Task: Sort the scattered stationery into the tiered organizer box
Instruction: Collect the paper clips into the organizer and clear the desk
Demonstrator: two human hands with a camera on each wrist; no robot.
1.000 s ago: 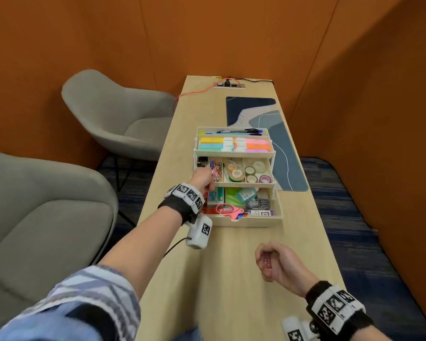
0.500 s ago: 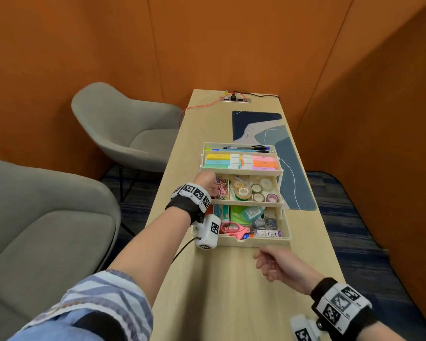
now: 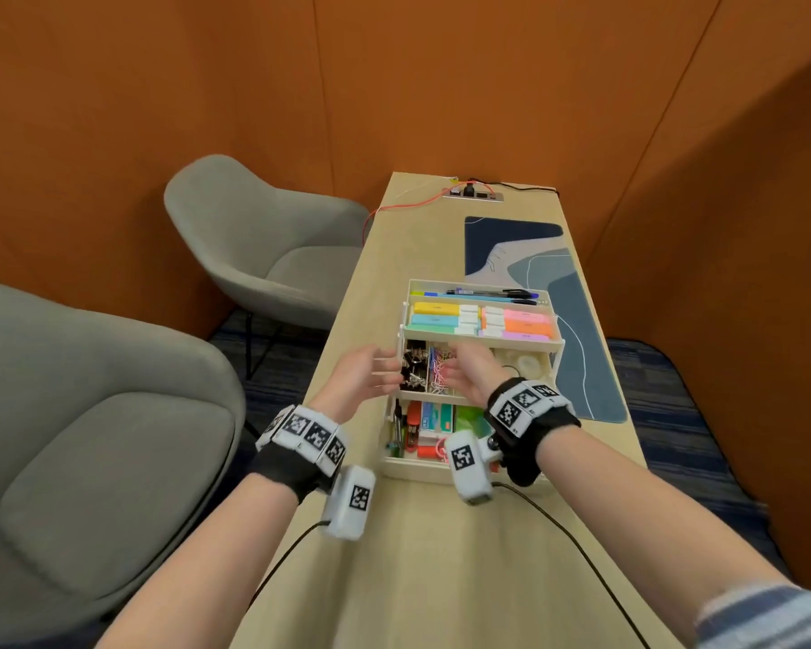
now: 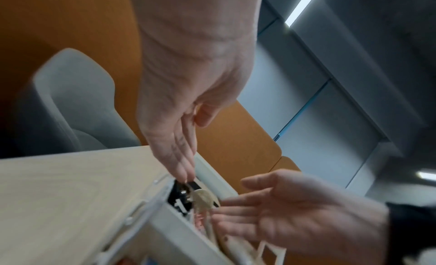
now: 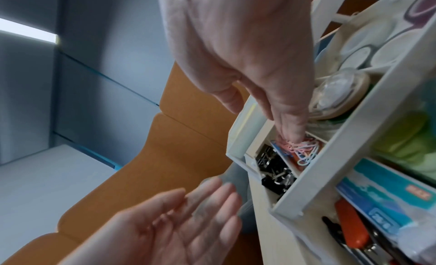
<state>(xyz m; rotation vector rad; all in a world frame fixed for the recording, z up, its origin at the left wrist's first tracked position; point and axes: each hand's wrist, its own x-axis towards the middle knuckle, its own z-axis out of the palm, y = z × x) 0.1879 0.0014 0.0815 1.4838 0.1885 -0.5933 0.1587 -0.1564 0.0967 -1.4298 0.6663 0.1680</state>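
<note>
The white tiered organizer (image 3: 413,470) stands fanned out on the wooden table. Its middle tier (image 3: 410,395) holds black binder clips (image 3: 413,367) (image 5: 276,172) and coloured paper clips (image 3: 436,372) (image 5: 304,151) in its left compartments. My left hand (image 3: 368,374) (image 4: 179,138) hovers at that tier's left end, fingers straight, tips just above the binder clips. My right hand (image 3: 469,372) (image 5: 259,54) reaches over the tier from the right, and its straight fingers touch the paper clips. Neither hand holds anything. The right hand hides part of the tier's middle.
Highlighters (image 3: 483,320) and pens (image 3: 492,295) fill the top tiers. Tape rolls (image 3: 527,363) lie right of my hand. A staples box (image 3: 436,416) is in the bottom tier. A blue desk mat (image 3: 577,320) lies right of the box, grey chairs (image 3: 263,255) stand left.
My right hand rose from the table in front of the box, uncurled and reached into the middle tier. My left hand drew back to the tier's left end and opened.
</note>
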